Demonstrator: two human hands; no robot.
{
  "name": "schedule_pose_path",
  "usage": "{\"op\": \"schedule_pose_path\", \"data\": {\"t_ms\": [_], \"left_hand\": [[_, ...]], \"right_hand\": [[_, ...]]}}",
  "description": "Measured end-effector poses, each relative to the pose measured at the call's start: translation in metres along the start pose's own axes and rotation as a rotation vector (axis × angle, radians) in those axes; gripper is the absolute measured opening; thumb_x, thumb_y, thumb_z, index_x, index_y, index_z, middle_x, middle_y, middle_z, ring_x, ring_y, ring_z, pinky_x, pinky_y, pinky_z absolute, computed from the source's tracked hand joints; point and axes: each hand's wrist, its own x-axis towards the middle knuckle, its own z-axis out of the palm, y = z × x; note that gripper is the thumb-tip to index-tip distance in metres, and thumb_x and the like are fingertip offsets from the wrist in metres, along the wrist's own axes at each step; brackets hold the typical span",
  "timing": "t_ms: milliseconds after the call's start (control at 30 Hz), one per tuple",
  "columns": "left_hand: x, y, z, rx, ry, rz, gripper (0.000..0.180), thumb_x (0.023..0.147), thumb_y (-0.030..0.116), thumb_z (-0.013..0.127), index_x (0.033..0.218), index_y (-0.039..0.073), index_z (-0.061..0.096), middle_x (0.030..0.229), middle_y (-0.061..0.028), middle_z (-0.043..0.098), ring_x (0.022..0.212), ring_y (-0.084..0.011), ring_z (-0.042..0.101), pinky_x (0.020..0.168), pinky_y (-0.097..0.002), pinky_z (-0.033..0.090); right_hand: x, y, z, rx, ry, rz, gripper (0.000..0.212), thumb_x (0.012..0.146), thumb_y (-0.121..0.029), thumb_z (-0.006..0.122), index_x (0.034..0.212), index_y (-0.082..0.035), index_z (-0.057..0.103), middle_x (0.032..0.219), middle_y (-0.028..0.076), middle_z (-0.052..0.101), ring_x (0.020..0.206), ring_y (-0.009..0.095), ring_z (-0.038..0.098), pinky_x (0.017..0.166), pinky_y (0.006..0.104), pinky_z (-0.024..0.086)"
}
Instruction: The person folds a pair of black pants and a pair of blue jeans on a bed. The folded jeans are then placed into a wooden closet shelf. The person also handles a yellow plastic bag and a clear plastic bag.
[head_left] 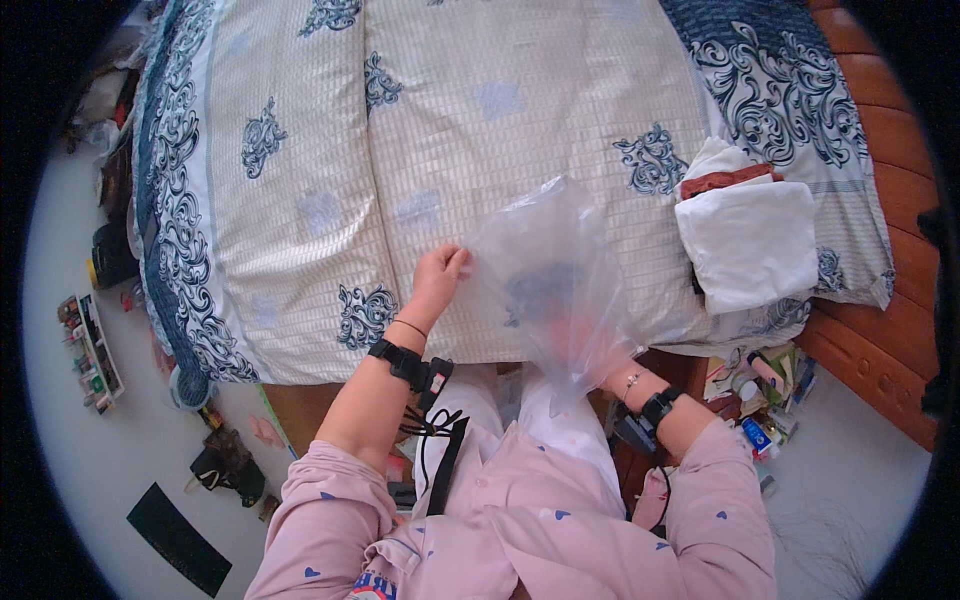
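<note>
A large clear plastic bag [565,235] is spread between my hands, above the near part of the bed. My left hand [440,278] is closed, with thumb and fingers pinching the bag's left edge. My right hand [583,343] shows only hazily through the film at the bag's lower right. Whether it is inside the bag or behind it I cannot tell, and its fingers are blurred by the plastic. To the right of the bag, a stack of folded white cloth [750,245] with a rust-brown folded piece [728,181] in it lies on the bed.
A cream and blue patterned bedspread [300,200] covers the bed in front of me. Brown wooden boards [880,160] run along the right. Small bottles and packets [765,385] crowd the lower right. At left are a box of small items [97,350] and a dark bag [228,465].
</note>
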Motion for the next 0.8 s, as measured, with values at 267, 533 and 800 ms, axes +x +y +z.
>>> {"op": "schedule_pose_path", "data": {"t_ms": [267,533,800], "left_hand": [[-0.048,0.092,-0.061,-0.172,-0.141,-0.044,0.027,0.097,0.027,0.048,0.110,0.006,0.060,0.096,-0.0072,0.069,0.061,-0.0113,0.063,0.051,-0.0207,0.041],[-0.112,0.119,-0.154,-0.303,-0.053,0.157,0.032,0.097,0.021,0.049,0.125,0.007,0.056,0.093,-0.0087,0.069,0.062,-0.0095,0.063,0.054,-0.0180,0.044],[-0.196,0.129,-0.243,-0.212,-0.029,0.248,0.034,0.098,0.020,0.048,0.129,0.008,0.053,0.090,-0.0081,0.069,0.063,-0.0084,0.062,0.057,-0.0178,0.046]], "right_hand": [[-0.055,-0.002,-0.043,0.887,-0.001,0.398,0.033,0.092,-0.027,0.053,0.116,-0.005,0.057,0.109,0.018,0.062,0.094,0.031,0.063,0.074,0.0377,0.051],[-0.047,-0.046,-0.123,2.509,0.233,0.193,0.069,0.093,-0.060,0.033,0.141,-0.010,0.036,0.139,0.016,0.044,0.118,0.030,0.051,0.085,0.0388,0.048],[-0.019,-0.103,-0.165,2.182,0.209,0.025,0.059,0.098,-0.049,0.032,0.144,-0.012,0.032,0.141,0.014,0.042,0.125,0.029,0.045,0.092,0.0358,0.046]]}}
